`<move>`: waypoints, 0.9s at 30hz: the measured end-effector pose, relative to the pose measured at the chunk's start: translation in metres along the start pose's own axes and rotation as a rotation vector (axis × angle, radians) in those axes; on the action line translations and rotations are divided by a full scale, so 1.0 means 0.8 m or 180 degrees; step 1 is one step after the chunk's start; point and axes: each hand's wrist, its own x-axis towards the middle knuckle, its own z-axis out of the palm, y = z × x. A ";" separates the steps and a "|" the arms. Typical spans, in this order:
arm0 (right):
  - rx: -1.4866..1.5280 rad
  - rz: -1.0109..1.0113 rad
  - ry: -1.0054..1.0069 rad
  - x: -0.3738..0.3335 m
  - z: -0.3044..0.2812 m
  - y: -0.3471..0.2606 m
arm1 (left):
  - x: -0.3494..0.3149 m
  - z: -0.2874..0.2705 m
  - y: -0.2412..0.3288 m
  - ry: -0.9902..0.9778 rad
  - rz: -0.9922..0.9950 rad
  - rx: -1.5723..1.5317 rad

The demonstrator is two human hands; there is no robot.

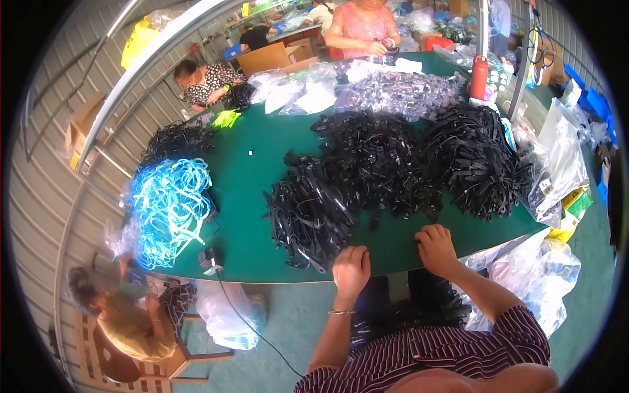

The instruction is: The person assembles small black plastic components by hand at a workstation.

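My left hand [352,270] is at the near edge of the green table [242,170], fingers curled, beside a heap of black straps [311,213]. Farther right, my right hand [436,249] rests at the same edge, also with its fingers curled in. No strap shows running between the two hands, and the insides of both are hidden. Beyond them lies a middle pile of black straps with small shiny parts [377,157]. A third strap bundle [475,160] is at the right. More black straps [406,314] lie below the table edge, in front of my body.
Blue straps [170,209] are heaped at the table's left, near a black plug adapter [209,260] with a hanging cord. Clear plastic packets [409,92] and a red bottle [479,77] stand farther back. Other people work around the table; one [134,321] sits at the lower left.
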 end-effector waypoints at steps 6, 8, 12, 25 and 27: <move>0.0003 0.0010 -0.0010 -0.004 0.001 0.001 | -0.003 0.000 0.001 0.0026 0.0001 -0.0030; 0.0032 0.0012 -0.0059 0.000 0.005 0.001 | -0.001 0.000 -0.002 -0.0007 -0.0059 -0.0021; 0.0036 0.0006 -0.0068 0.005 0.006 0.001 | 0.002 -0.004 -0.003 0.0027 -0.0017 -0.0072; 0.0167 0.0022 0.0006 0.002 0.007 0.001 | 0.085 -0.063 -0.050 0.0453 -0.0777 0.0245; 0.0150 0.0012 0.0031 0.002 0.006 0.001 | 0.107 -0.079 -0.060 0.0406 -0.1111 0.0783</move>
